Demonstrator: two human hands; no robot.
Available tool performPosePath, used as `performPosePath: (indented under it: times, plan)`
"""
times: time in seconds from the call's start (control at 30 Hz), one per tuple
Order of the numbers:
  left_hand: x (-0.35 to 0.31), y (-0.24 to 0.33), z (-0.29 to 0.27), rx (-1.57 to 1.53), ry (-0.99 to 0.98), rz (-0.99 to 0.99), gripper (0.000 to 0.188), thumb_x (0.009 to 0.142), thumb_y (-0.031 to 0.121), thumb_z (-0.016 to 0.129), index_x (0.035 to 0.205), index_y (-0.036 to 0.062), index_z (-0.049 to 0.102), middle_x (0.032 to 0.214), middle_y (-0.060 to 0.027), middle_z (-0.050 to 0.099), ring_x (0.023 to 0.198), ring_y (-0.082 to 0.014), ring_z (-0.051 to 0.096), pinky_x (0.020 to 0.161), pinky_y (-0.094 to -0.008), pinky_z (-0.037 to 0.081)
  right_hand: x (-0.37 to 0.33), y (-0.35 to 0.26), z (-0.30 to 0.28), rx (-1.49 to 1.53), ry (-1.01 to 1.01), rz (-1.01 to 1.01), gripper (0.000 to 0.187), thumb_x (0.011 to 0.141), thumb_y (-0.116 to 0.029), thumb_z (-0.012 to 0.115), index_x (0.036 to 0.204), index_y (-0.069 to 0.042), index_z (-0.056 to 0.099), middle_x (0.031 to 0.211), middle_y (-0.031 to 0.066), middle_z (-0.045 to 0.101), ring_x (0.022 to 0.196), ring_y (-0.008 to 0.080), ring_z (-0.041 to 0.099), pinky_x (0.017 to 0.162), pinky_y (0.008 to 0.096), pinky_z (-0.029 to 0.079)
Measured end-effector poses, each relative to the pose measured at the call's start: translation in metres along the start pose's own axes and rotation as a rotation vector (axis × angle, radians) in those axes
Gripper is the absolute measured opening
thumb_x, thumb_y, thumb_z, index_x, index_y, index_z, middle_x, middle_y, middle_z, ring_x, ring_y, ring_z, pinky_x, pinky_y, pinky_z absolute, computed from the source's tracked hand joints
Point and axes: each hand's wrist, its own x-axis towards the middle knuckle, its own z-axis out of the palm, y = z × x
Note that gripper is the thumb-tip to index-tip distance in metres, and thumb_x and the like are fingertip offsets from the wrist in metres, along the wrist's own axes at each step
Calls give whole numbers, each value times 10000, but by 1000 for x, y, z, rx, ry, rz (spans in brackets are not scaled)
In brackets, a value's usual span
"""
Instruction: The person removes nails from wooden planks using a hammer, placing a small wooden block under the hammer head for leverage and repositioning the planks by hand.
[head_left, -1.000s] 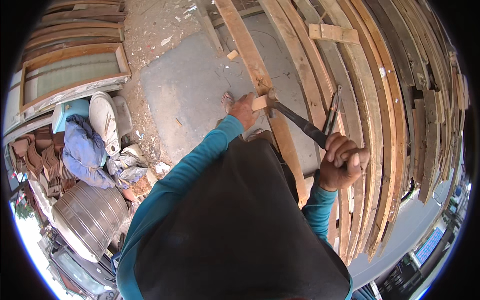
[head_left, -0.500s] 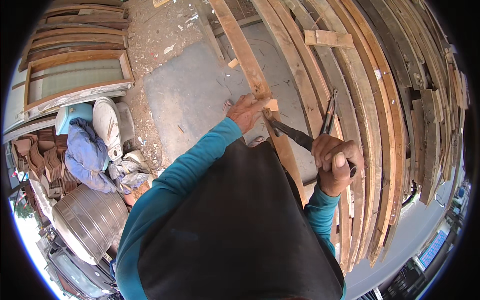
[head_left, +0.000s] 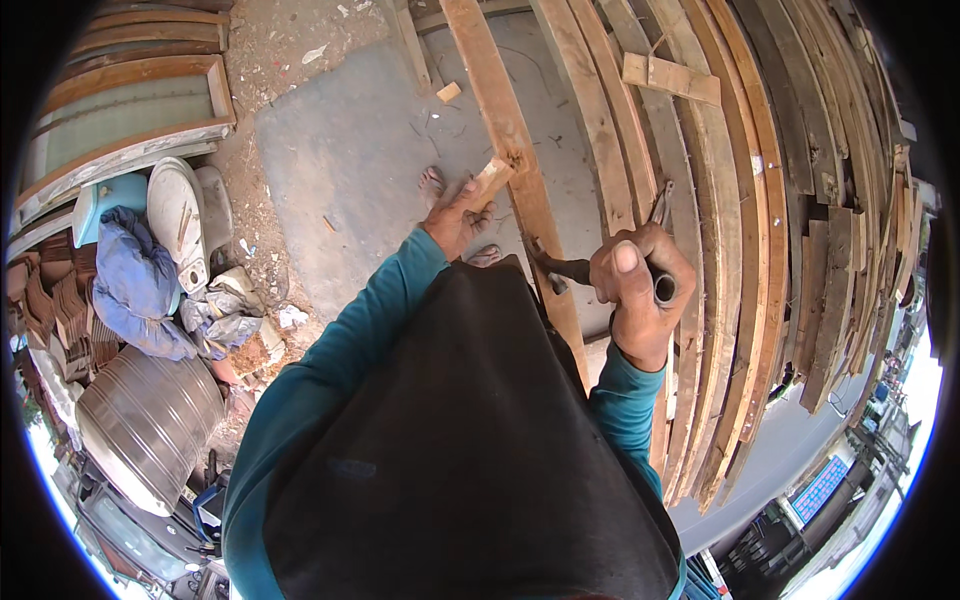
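A small wood block (head_left: 493,179) is pinched in the fingers of my left hand (head_left: 459,222), its far end at the left edge of a long wooden plank (head_left: 505,120). My right hand (head_left: 643,290) is closed round the handle of a hammer (head_left: 563,268). The hammer's head rests on or just above the near part of that plank. Just beyond my right hand, a pair of pincers (head_left: 662,204) shows on the boards, its handles mostly hidden behind the hand.
Several long boards (head_left: 720,220) lie side by side on the right, with a short crosspiece (head_left: 671,79) across them. An offcut (head_left: 449,92) lies on the grey floor sheet (head_left: 335,170). Framed panels (head_left: 130,105), a toilet (head_left: 180,220) and a ribbed metal drum (head_left: 152,420) stand left.
My left hand has drawn back to the left from the plank, and the block now shows in its fingers. The hammer head has come nearer to me along the plank.
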Motion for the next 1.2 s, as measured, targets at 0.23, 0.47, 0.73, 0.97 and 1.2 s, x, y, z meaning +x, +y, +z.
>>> performPosePath:
  times: [0.23,0.47,0.73,0.97,1.2]
  plan:
    - [-4,8,-3,745,24,268,467,934,323,759,1270,61,568,1125,-82,620,974,-158,631,827,-312,532,29,-14,5,-44,71,-113,348,1010,-284,622,803,-22,524,629,64,555,520,106,476,508,265,391]
    - [32,7,30,1211,127,744,434,789,197,838,1147,78,623,1116,-160,585,1027,-344,603,891,-420,515,92,-35,27,-23,76,-221,336,1013,-275,604,805,-30,506,594,49,493,503,110,436,499,283,395]
    - [51,8,29,1210,75,702,409,778,157,836,1118,66,628,1123,-165,532,1057,-374,576,919,-432,499,199,0,80,-113,-20,31,410,989,-317,678,724,-54,508,565,-1,468,496,91,465,472,273,369]
    - [62,19,26,1182,28,631,439,765,153,843,1135,72,621,1134,-171,531,1054,-373,582,940,-434,504,260,11,140,-221,149,201,327,994,-262,680,747,-87,555,596,-49,473,516,61,424,466,255,333]
    - [60,13,21,1291,34,702,470,779,164,831,1173,61,595,1121,-172,522,1058,-378,585,926,-454,509,260,41,113,-205,-17,-193,245,939,-211,723,892,3,614,597,2,438,511,98,420,489,270,375]
